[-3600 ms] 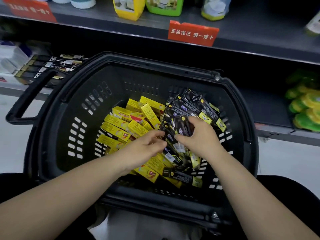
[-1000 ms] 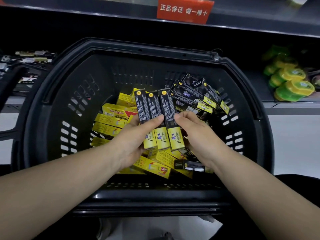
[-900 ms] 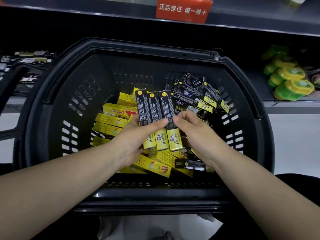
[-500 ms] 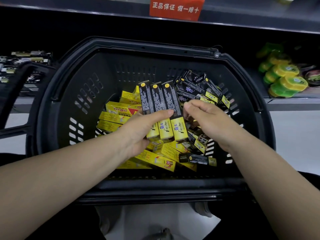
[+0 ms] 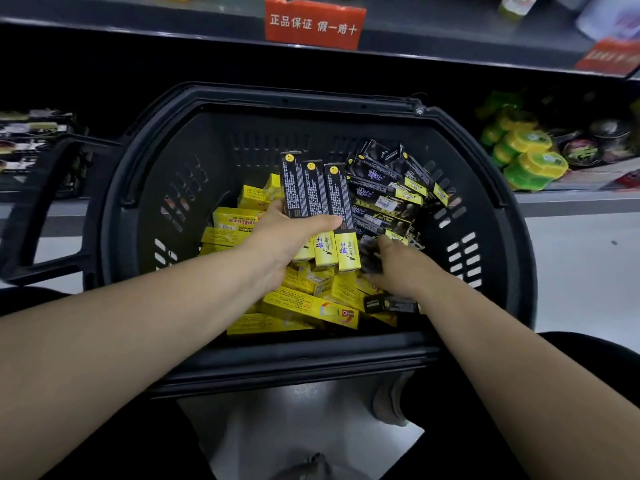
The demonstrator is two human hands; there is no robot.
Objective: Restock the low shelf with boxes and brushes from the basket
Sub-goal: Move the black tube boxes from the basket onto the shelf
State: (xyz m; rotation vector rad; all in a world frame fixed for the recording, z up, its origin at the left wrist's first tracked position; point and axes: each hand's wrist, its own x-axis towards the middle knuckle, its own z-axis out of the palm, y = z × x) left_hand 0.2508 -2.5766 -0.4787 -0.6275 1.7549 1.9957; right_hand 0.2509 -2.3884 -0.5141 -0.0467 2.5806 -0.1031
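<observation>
While low before shelves (image 5: 450, 39), basket (image 5: 304, 358) over pale floor (image 5: 571, 265); left fingers (image 5: 322, 223) round three boxes (image 5: 313, 192), right fingers (image 5: 384, 242) unclear.

Facing dark grey shop shelving. Looking up at an upper shelf (image 5: 450, 32) carrying a red sign (image 5: 313, 24) with white Chinese characters on its front edge, and a second red tag (image 5: 609, 57), blurred, at far right. Looking into deep shadow beneath it. Looking across at the low shelf (image 5: 571, 199), holding green and yellow round tubs (image 5: 526, 157) beside dark round tins (image 5: 585, 150) on the right and flat dark packs (image 5: 31, 133) on the left. Looking down on a pale, smooth floor (image 5: 581, 271), reflecting soft, even light.
</observation>
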